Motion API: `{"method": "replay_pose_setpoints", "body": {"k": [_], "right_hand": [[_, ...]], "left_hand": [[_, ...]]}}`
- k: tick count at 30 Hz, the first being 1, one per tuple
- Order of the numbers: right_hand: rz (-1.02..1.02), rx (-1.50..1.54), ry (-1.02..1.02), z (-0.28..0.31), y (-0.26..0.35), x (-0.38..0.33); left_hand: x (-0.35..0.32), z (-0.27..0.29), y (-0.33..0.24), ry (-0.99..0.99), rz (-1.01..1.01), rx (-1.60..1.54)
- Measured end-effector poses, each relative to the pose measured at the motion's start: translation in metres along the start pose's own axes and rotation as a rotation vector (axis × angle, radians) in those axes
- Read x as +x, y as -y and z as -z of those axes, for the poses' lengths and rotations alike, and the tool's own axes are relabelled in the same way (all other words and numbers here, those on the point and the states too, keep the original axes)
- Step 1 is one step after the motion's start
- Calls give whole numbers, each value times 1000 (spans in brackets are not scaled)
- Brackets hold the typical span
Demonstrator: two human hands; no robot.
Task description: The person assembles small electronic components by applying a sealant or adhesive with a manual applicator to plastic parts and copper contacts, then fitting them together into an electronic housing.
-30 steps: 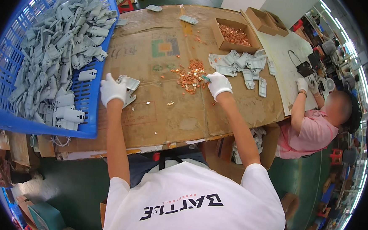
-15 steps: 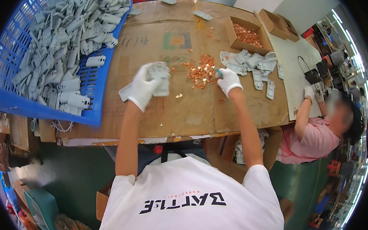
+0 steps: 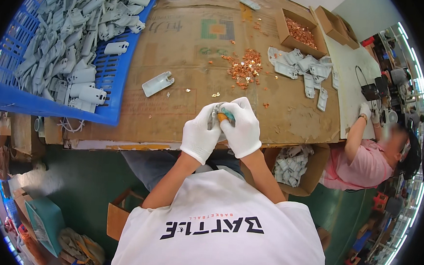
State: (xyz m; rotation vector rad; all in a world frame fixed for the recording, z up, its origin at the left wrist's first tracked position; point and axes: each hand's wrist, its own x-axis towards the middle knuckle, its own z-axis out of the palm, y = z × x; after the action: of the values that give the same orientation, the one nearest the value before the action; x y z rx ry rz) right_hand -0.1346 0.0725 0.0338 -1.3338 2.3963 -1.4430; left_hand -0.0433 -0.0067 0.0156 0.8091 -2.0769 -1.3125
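Observation:
My left hand (image 3: 199, 134), in a white glove, is closed on a grey plastic shell (image 3: 215, 114) that is mostly hidden by the fingers. Against it presses my right hand (image 3: 243, 128), also gloved, its fingers bent and pinching. Teal and orange-brown coverings or bits show at the right fingertips; whether a small piece is between them is hidden. Both hands meet above the near table edge. Beyond them lies a pile of small copper pieces (image 3: 245, 69), and a single grey shell (image 3: 157, 84) rests on the table to the left.
A blue crate (image 3: 107, 115) heaped with grey shells stands at the left. Several shells (image 3: 303, 67) lie right of the copper pile, near a cardboard box (image 3: 302, 46) of copper pieces. Below the edge is a carton (image 3: 318, 173) of shells. A person (image 3: 358, 158) works at the right.
Both hands have drawn back and come together near the table edge. My right hand has left the copper pile. The single shell, earlier partly under my left hand, now lies uncovered.

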Motion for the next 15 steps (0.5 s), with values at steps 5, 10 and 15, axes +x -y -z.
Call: {"method": "replay_pose_setpoints", "body": {"k": [5,10,15], "right_hand": [[-339,135,158,9,-10,-9],[-411,209,350,17,-5,-18],[-422,-27,421,19,4,-30]], "left_hand": [[-20,3,-1,66,49,-10],[-39,9,-8,153,155,135],[-53,13,-1,280,181,18]]}}
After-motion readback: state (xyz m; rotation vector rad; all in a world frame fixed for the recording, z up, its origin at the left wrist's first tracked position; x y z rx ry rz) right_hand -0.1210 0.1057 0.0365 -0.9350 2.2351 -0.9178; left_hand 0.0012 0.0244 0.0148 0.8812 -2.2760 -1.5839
